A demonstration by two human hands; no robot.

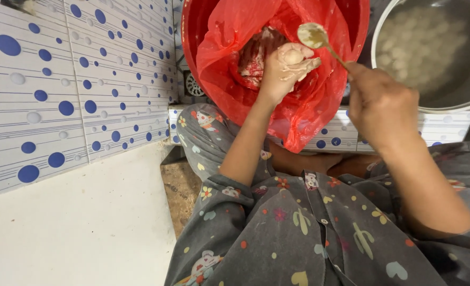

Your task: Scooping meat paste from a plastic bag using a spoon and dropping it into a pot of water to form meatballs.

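My left hand (285, 71) is closed around pale paste, and a round ball of it bulges out between thumb and forefinger at the top. It hovers over a red basin (192, 32) lined with a red plastic bag (304, 114) that holds pinkish paste (256, 55). My right hand (380, 103) grips the handle of a metal spoon (313, 36), whose bowl sits just above the ball. At the upper right a metal pot (457, 100) of water holds several pale balls (420, 39).
White wall tiles with blue dots (60, 90) run along the left, above a plain white surface (76, 233). A round drain grate (193, 86) shows behind the basin. My lap in grey patterned clothing (309, 228) fills the lower frame.
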